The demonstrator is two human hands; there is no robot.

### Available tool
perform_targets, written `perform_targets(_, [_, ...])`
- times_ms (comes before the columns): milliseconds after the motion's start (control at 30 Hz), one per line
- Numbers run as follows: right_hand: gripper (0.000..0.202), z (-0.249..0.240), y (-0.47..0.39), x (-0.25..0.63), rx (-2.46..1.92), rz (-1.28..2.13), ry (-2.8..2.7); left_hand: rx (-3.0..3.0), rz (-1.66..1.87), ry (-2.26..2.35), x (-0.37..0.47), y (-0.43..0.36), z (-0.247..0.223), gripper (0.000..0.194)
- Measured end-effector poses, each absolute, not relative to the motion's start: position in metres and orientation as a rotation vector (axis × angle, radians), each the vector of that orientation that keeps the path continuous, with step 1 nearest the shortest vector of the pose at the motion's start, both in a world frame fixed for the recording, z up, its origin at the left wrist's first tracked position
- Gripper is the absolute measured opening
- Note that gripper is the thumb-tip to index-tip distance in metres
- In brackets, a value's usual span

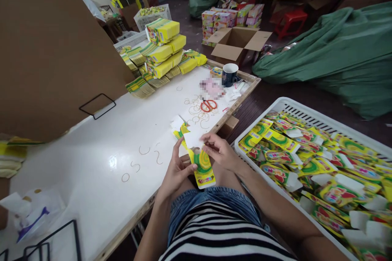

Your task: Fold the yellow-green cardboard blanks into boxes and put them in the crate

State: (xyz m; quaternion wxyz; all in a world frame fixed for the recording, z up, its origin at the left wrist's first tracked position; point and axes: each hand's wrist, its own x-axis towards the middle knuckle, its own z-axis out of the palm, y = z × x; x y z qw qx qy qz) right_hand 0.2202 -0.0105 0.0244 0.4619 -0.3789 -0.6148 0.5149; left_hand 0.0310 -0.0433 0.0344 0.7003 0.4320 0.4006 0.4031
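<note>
A small yellow and green cardboard box [204, 169] is held above my lap, at the table's edge. My left hand [177, 168] is closed around its left side, the thumb lying on the printed front. At its upper end, my right hand [218, 149] pinches near the white flap [193, 139] with thumb and forefinger. Just beyond my fingers, another yellow piece with a white flap [177, 123] shows on the table; whether it is separate I cannot tell.
A white basket [283, 101] full of similar boxes stands at my right. Rubber bands [196, 108], orange-handled scissors [208, 106] and a dark mug [229, 75] are on the white table [101, 151]. Stacked yellow cartons [165, 53] stand at the far end; brown cardboard [61, 49] rises on the left.
</note>
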Motion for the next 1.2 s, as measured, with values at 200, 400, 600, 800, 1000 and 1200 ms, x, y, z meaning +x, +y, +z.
perform_targets(200, [0.03,0.024,-0.005,0.227,-0.966,1.207,-1.579,1.034,0.934,1.054,0.033,-0.039,0.029,0.049])
perform_targets(400, [0.038,0.025,-0.001,0.225,-1.146,1.323,-1.728,1.087,0.956,1.082,0.042,-0.037,0.024,0.052])
perform_targets(600, [0.038,0.03,0.001,0.213,-1.438,1.008,-1.983,1.04,0.947,1.036,0.044,-0.036,0.024,0.057])
perform_targets(800, [0.035,0.028,-0.001,0.214,-1.44,0.891,-2.023,0.992,1.014,1.074,0.038,-0.032,0.021,0.059])
perform_targets(1000, [0.023,0.016,-0.007,0.226,-1.14,1.141,-1.579,1.014,0.994,1.033,0.057,-0.03,0.018,0.052])
perform_targets(1200, [0.025,0.035,-0.024,0.299,-1.673,0.353,-1.73,1.528,1.023,1.409,0.048,-0.019,-0.005,0.043])
